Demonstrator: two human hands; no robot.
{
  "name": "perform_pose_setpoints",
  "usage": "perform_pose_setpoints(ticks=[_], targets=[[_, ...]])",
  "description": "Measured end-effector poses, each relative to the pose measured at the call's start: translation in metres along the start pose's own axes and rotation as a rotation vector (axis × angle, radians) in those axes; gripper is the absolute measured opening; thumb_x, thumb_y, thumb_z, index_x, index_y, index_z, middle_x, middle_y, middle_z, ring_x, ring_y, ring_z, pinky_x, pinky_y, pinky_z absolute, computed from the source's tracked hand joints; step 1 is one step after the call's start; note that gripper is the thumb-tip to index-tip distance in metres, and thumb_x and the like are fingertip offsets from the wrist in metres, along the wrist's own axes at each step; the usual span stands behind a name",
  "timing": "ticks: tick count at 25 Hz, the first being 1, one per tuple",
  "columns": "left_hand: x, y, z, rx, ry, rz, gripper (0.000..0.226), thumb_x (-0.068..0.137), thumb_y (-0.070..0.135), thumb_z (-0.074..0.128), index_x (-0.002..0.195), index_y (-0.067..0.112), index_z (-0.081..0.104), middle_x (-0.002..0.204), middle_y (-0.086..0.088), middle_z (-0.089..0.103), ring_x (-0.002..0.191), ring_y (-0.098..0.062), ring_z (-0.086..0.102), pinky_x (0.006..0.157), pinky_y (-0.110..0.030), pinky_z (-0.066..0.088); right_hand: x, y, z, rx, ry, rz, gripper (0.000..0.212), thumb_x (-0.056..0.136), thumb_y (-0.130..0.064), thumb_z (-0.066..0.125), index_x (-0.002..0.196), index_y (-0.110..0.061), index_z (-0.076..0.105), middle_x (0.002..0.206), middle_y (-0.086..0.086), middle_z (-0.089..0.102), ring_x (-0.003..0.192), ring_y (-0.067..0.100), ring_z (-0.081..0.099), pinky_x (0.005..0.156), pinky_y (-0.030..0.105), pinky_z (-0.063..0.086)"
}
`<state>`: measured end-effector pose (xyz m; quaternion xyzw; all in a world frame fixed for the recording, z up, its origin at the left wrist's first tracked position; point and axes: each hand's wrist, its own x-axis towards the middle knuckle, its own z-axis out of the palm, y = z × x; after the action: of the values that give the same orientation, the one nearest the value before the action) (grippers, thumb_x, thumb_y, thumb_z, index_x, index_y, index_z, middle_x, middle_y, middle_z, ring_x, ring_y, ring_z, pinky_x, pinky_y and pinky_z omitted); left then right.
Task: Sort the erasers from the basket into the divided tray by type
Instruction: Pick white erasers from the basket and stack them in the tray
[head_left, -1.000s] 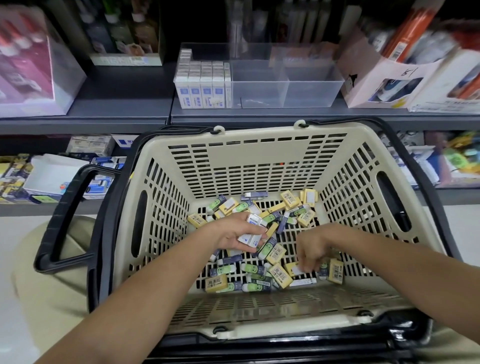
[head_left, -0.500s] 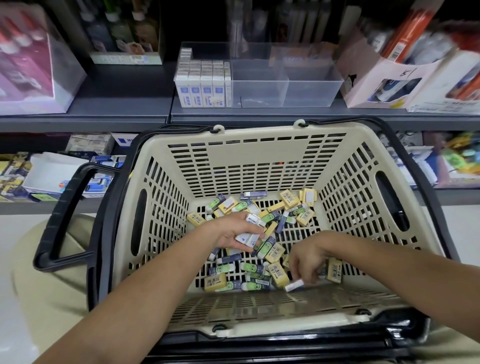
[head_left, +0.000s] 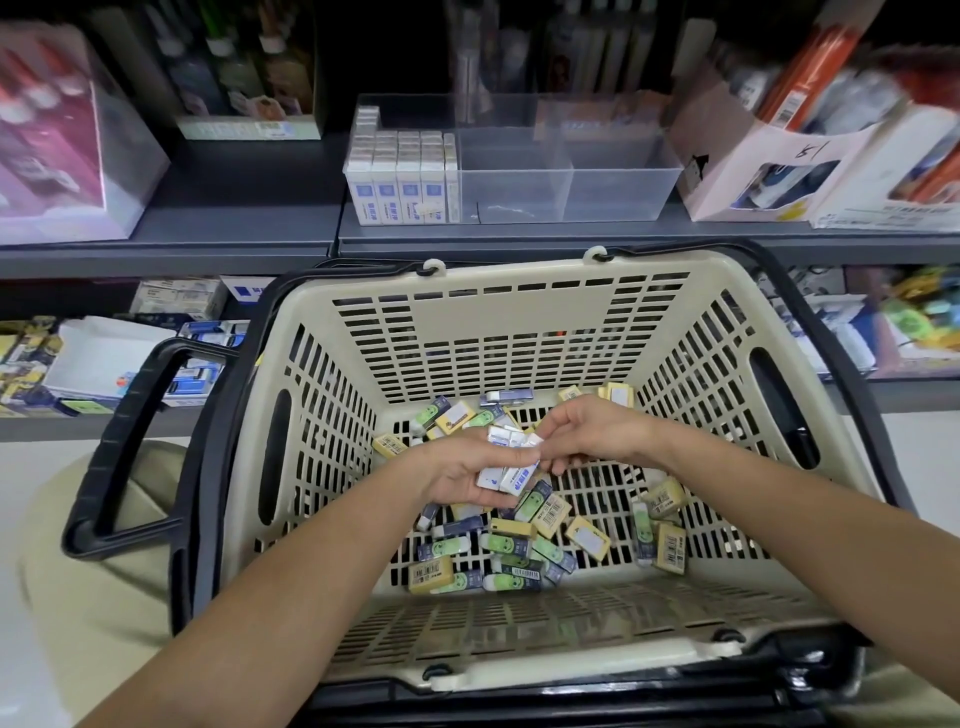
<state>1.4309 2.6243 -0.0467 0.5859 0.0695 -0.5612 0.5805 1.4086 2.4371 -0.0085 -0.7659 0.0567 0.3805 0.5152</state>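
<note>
A beige slotted basket (head_left: 483, 332) holds several loose erasers (head_left: 524, 551) in yellow, green and blue-white sleeves. My left hand (head_left: 462, 470) is inside the basket, palm up, gripping a small stack of blue-white erasers (head_left: 506, 460). My right hand (head_left: 582, 434) meets it from the right and pinches the top of one white eraser (head_left: 535, 441) in that stack. On the shelf behind stands a clear divided tray (head_left: 618, 176). Its left compartment is packed with upright blue-white erasers (head_left: 400, 187); the other two compartments look bare.
Black basket handles (head_left: 130, 441) stick out at left and right. A pink cardboard display box (head_left: 753, 156) stands right of the tray, and a clear box (head_left: 67, 145) at far left. A lower shelf (head_left: 119, 353) carries more stationery packs.
My right hand left the basket's front right corner and rose to my left hand with a white eraser. My left hand lifted slightly and turned palm up with its stack.
</note>
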Motion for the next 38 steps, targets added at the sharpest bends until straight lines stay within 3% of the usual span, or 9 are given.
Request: perform_pose_setpoints(ticks=[3,6,9,11,17,23,29,34,38], targets=[[0.004,0.001,0.002,-0.005,0.089,0.026,0.042,0.071,0.019,0.080,0.109,0.015,0.061,0.103,-0.001,0.070,0.097,-0.015,0.066,0.063,-0.029,0.056,0.008,0.013,-0.012,-0.022,0.072,0.047,0.024,0.083,-0.012,0.067,0.106,-0.008,0.060,0.083,0.007,0.071,0.063,0.009,0.062,0.055,0.018,0.046],[0.004,0.005,-0.001,-0.078,0.171,0.043,0.046,0.070,0.016,0.081,0.110,0.012,0.058,0.110,-0.005,0.066,0.102,-0.017,0.063,0.060,-0.028,0.057,0.016,0.035,-0.032,-0.536,0.391,0.143,0.036,0.083,-0.017,0.066,0.117,-0.009,0.056,0.108,0.009,0.059,0.074,0.013,0.056,0.062,0.021,0.045],[0.000,0.014,-0.006,-0.105,0.196,0.083,0.038,0.073,0.017,0.078,0.107,0.012,0.062,0.090,-0.005,0.072,0.080,-0.014,0.068,0.055,-0.025,0.055,0.022,0.053,-0.040,-0.701,0.572,0.215,0.057,0.083,-0.015,0.063,0.135,-0.014,0.040,0.136,0.013,0.037,0.118,0.029,0.045,0.099,0.036,0.041],[-0.005,0.024,-0.012,-0.156,0.257,0.123,0.044,0.072,0.018,0.079,0.111,0.010,0.060,0.088,-0.006,0.072,0.076,-0.015,0.069,0.052,-0.023,0.054,0.026,0.055,-0.038,-0.669,0.545,0.215,0.061,0.083,-0.011,0.062,0.138,-0.015,0.037,0.142,0.012,0.030,0.127,0.032,0.036,0.107,0.041,0.035],[-0.015,0.040,-0.025,-0.225,0.347,0.213,0.050,0.071,0.020,0.079,0.115,0.010,0.057,0.089,-0.006,0.072,0.074,-0.014,0.070,0.049,-0.022,0.052,0.023,0.050,-0.045,-0.423,0.560,0.228,0.054,0.085,0.005,0.050,0.135,-0.015,0.044,0.129,0.012,0.052,0.090,0.025,0.061,0.066,0.031,0.052],[-0.056,0.070,-0.030,0.072,0.401,0.233,0.029,0.072,0.018,0.079,0.096,0.017,0.062,0.071,0.002,0.073,0.065,-0.009,0.069,0.050,-0.022,0.053,0.025,0.044,-0.025,-0.400,0.282,0.114,0.046,0.088,0.001,0.049,0.130,-0.018,0.049,0.107,0.006,0.054,0.068,0.018,0.055,0.050,0.020,0.043],[-0.114,0.083,-0.050,0.072,0.510,0.410,0.028,0.071,0.019,0.078,0.094,0.018,0.062,0.070,0.002,0.073,0.062,-0.008,0.068,0.049,-0.022,0.053,0.043,0.021,0.014,-0.946,0.250,-0.188,0.059,0.086,-0.026,0.057,0.141,-0.024,0.034,0.146,0.006,0.032,0.133,0.025,0.030,0.109,0.036,0.030],[-0.109,0.068,-0.045,-0.123,0.547,0.435,0.021,0.076,0.018,0.075,0.092,0.018,0.061,0.068,0.002,0.071,0.067,-0.012,0.067,0.048,-0.022,0.053,0.070,0.005,0.054,-1.109,0.043,-0.072,0.077,0.085,-0.043,0.058,0.147,-0.035,0.014,0.157,-0.001,0.000,0.140,0.033,0.014,0.112,0.049,0.021],[-0.109,0.070,-0.049,-0.185,0.530,0.441,0.026,0.075,0.018,0.075,0.097,0.015,0.061,0.071,0.001,0.071,0.066,-0.012,0.067,0.048,-0.023,0.053,0.052,-0.001,0.037,-0.950,-0.119,-0.127,0.052,0.089,-0.032,0.057,0.138,-0.024,0.042,0.147,0.001,0.033,0.131,0.021,0.038,0.103,0.032,0.033]])
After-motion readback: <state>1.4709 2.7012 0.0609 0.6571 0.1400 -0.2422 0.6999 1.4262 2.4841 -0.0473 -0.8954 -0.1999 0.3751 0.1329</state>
